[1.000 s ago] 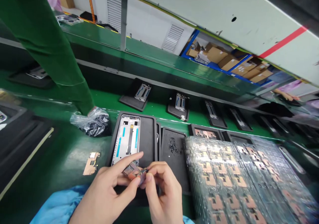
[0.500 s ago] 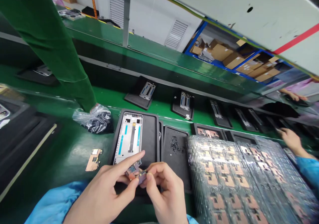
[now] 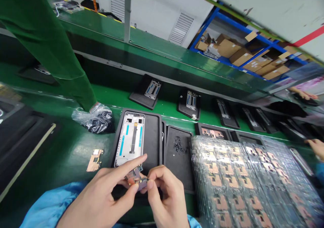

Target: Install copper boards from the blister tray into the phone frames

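Though its print blurs, both hands (image 3: 98,194) (image 3: 168,196) pinch what seems a circuit board (image 3: 136,177).

Bare left hand (image 3: 101,191), forefinger outstretched, and bare right hand (image 3: 165,196) meet near centre, fingertips apparently pinching together.

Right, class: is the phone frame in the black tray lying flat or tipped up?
Flat: the white phone frame lies on the black tray, no edge lifted from its floor.
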